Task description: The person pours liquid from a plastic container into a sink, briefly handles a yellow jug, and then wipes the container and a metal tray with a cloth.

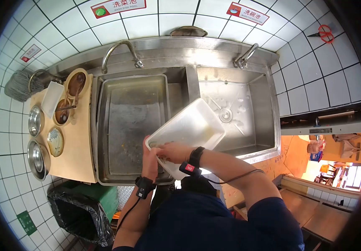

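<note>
A white plastic bin (189, 129) is tilted over the divider between the two sink basins. My left hand (150, 161) grips its near left corner from the outside. My right hand (173, 152) is closed at the bin's near edge, close beside my left; whether a small thing is between its fingers is hidden. Under the bin's left side, a large metal tray (132, 125) rests over the left basin. The right basin (230, 100) has wet spots around its drain.
Two faucets, the left (124, 46) and the right (245, 56), stand behind the basins. On the left, a wooden board (78, 154) carries bowls, ladles and a small white tray (52, 99). A lined trash bin (80, 213) stands at lower left.
</note>
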Action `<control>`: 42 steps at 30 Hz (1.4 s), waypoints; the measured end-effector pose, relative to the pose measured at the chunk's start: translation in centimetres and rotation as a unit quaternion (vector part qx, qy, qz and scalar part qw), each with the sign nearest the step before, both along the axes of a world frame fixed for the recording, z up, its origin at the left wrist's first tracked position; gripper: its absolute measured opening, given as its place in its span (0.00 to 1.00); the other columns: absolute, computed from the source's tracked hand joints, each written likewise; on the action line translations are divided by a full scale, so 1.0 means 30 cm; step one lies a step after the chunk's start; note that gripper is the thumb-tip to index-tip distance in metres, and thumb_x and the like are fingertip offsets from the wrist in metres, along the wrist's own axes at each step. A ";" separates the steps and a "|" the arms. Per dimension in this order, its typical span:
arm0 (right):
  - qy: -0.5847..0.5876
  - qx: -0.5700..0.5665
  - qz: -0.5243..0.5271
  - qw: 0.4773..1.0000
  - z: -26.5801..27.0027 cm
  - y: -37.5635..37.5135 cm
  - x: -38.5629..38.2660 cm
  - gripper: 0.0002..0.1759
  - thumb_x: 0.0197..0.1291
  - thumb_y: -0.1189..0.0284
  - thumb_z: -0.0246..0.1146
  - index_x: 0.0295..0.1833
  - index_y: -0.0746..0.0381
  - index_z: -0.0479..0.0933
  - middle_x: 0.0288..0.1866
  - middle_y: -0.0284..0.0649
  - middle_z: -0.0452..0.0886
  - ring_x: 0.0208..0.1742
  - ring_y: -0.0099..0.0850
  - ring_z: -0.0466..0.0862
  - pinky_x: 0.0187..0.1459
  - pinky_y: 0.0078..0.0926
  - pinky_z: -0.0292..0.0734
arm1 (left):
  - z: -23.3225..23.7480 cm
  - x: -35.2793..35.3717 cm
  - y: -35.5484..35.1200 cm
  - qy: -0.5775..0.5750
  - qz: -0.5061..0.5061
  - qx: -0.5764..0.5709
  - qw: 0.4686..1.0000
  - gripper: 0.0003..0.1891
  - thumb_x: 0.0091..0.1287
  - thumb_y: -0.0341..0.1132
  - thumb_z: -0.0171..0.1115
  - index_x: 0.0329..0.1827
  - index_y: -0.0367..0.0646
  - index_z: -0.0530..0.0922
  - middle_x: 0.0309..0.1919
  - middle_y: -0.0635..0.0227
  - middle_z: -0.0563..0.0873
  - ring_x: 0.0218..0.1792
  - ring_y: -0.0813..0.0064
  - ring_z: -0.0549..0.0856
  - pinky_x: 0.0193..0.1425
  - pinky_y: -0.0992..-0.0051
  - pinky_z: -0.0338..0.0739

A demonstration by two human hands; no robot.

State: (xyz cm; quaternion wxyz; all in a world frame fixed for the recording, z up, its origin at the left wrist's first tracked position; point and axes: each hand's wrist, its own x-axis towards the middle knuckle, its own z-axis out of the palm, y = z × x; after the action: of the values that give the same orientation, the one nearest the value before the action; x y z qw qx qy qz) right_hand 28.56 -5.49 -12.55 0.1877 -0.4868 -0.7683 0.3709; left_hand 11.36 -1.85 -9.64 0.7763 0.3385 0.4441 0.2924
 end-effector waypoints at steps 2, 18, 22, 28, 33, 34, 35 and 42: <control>0.006 -0.058 0.036 0.998 0.023 -0.015 0.004 0.08 0.62 0.74 0.65 0.46 0.58 0.84 0.51 0.45 0.85 0.53 0.49 0.85 0.56 0.47 0.80 | 0.013 0.001 0.024 0.012 0.042 0.011 0.999 0.37 0.63 0.29 0.52 0.80 0.38 0.60 0.66 0.59 0.76 0.67 0.66 0.75 0.74 0.69 0.69; -0.356 0.010 -0.195 0.914 -0.081 0.099 0.264 0.22 0.62 0.71 0.64 0.63 0.60 0.76 0.67 0.51 0.74 0.55 0.53 0.84 0.56 0.47 0.82 | -0.010 0.021 0.042 0.022 0.036 0.079 0.996 0.31 0.62 0.27 0.50 0.72 0.36 0.68 0.62 0.61 0.78 0.64 0.69 0.76 0.73 0.70 0.68; -0.212 0.079 -0.026 0.974 -0.011 0.127 0.099 0.17 0.61 0.73 0.62 0.56 0.57 0.81 0.62 0.45 0.79 0.57 0.48 0.83 0.60 0.45 0.79 | -0.035 0.009 0.053 0.022 0.083 0.017 0.996 0.32 0.62 0.27 0.50 0.73 0.36 0.67 0.63 0.60 0.77 0.64 0.68 0.76 0.73 0.70 0.69; -0.245 -0.159 0.066 0.954 0.018 0.075 0.170 0.12 0.59 0.71 0.62 0.46 0.55 0.88 0.45 0.45 0.88 0.54 0.48 0.85 0.58 0.48 0.79 | -0.023 -0.053 0.116 0.002 0.114 0.072 0.991 0.34 0.64 0.28 0.49 0.78 0.35 0.63 0.64 0.57 0.78 0.64 0.66 0.77 0.72 0.69 0.69; -0.219 -0.139 -0.173 0.950 0.023 0.086 0.368 0.13 0.52 0.70 0.67 0.42 0.66 0.86 0.43 0.55 0.89 0.51 0.53 0.88 0.55 0.49 0.83 | 0.062 -0.045 0.137 0.011 0.100 0.107 0.989 0.35 0.66 0.27 0.48 0.80 0.34 0.60 0.64 0.56 0.79 0.63 0.66 0.79 0.71 0.70 0.71; -0.219 -0.140 -0.173 0.950 0.014 0.089 0.362 0.13 0.52 0.70 0.67 0.42 0.66 0.86 0.43 0.55 0.89 0.51 0.53 0.88 0.55 0.49 0.83 | 0.047 -0.043 0.140 0.012 0.097 0.124 0.987 0.34 0.66 0.27 0.48 0.80 0.33 0.61 0.64 0.56 0.79 0.63 0.67 0.79 0.70 0.70 0.72; -0.241 -0.167 -0.134 0.947 0.003 0.095 0.352 0.13 0.51 0.70 0.66 0.41 0.65 0.87 0.42 0.55 0.89 0.50 0.53 0.88 0.55 0.49 0.83 | 0.035 -0.040 0.143 0.012 0.094 0.140 0.986 0.34 0.66 0.27 0.48 0.79 0.33 0.61 0.64 0.56 0.79 0.63 0.67 0.79 0.70 0.70 0.72; -0.115 -0.232 0.037 0.965 0.075 0.063 0.057 0.14 0.56 0.73 0.60 0.44 0.58 0.90 0.45 0.58 0.87 0.47 0.54 0.87 0.52 0.45 0.82 | -0.039 -0.036 0.153 -0.012 0.110 0.123 0.986 0.32 0.67 0.27 0.48 0.77 0.34 0.64 0.62 0.58 0.81 0.60 0.68 0.81 0.67 0.69 0.75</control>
State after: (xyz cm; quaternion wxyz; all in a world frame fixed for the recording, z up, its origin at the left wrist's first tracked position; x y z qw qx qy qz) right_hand 30.28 -3.60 -10.31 -0.0335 -0.5277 -0.6951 0.4871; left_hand 10.27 2.73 -10.81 0.6971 0.3766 0.4303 0.4325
